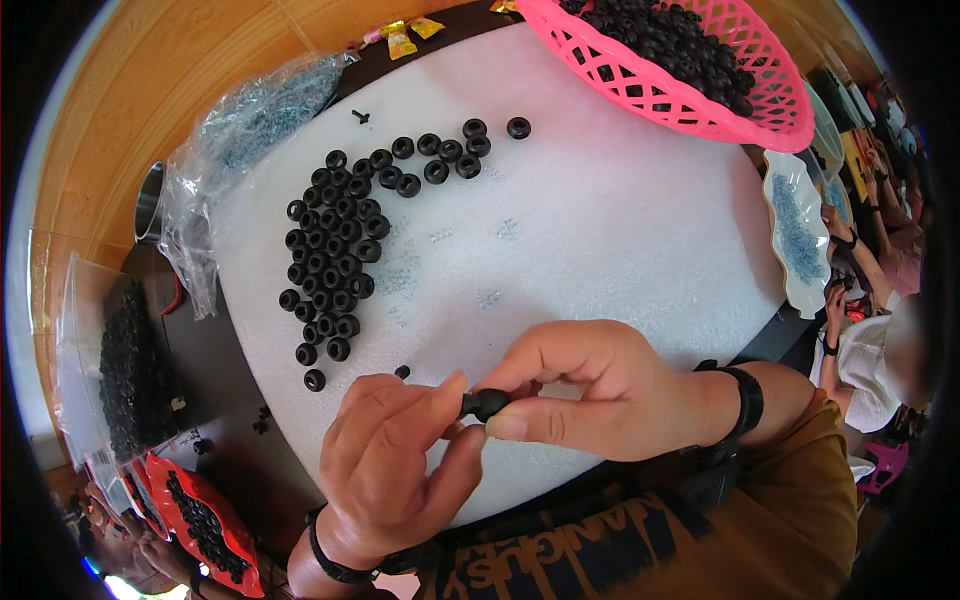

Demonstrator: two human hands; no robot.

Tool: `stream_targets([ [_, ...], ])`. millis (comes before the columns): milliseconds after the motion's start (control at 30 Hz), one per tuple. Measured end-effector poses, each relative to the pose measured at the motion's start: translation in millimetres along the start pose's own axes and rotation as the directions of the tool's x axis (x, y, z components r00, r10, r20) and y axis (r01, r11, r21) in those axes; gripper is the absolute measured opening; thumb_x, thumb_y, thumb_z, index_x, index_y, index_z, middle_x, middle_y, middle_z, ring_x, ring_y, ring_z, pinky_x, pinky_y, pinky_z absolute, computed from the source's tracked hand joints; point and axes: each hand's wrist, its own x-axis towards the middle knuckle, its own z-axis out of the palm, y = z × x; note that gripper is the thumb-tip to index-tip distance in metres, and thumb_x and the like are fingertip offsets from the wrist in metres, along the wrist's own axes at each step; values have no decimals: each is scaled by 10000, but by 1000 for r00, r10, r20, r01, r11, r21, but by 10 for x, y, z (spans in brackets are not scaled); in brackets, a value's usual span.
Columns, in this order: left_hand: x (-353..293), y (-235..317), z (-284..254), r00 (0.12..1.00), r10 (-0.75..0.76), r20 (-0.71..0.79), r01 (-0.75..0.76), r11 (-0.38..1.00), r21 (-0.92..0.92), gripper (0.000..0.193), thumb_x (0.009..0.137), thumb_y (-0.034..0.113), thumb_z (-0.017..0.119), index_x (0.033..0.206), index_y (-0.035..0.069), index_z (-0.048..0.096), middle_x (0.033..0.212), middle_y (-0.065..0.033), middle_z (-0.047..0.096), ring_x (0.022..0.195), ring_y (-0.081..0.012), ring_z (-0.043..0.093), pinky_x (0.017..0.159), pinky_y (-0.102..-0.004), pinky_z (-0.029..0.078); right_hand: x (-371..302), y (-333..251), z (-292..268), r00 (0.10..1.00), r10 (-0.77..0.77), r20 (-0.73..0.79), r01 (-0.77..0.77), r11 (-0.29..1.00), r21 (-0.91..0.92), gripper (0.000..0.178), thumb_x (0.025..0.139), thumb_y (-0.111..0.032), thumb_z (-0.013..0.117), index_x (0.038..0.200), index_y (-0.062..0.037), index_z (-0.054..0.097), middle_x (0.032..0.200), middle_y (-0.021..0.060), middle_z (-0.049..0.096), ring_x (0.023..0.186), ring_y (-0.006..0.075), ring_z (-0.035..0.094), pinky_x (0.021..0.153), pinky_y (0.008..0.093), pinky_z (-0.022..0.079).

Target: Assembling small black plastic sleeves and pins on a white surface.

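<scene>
My left hand (395,455) and my right hand (610,390) meet over the front of the white foam sheet (620,240). Between them is a small black part (487,403), rounded at its right and narrower at its left. The fingertips of my right hand pinch the rounded end. My left thumb and forefinger close on the narrow end, partly covering it. Just beyond my left hand lies a little black piece (402,372). A cluster of black ring-shaped parts (335,240) spreads over the sheet's left side, their holes showing.
A pink lattice basket (660,110) of black parts stands far right, near a white scalloped dish (800,280) of bluish bits. Left are a clear bag (255,125), a clear box (85,350) and a red basket (235,555). Several people work at right.
</scene>
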Motion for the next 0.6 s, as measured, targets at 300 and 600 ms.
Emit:
stream_targets([
  [300, -43, -6, 90, 994, 109, -9, -103, 961, 255, 416, 643, 95, 792, 1000, -6, 604, 759, -53, 569, 597, -175, 538, 575, -322, 452, 36, 99, -26, 989, 103, 110, -148, 804, 575, 155, 898, -70, 609, 1018, 28, 606, 946, 66, 654, 880, 102, 598, 803, 238, 472],
  [600, -67, -4, 66, 995, 98, 36, -104, 961, 257, 372, 660, 117, 783, 968, -10, 617, 758, -48, 538, 584, -178, 521, 578, -340, 468, 36, 103, -20, 978, 172, 121, -210, 775, 596, 161, 892, -75, 621, 1015, 29, 612, 937, 57, 652, 874, 88, 588, 805, 233, 469],
])
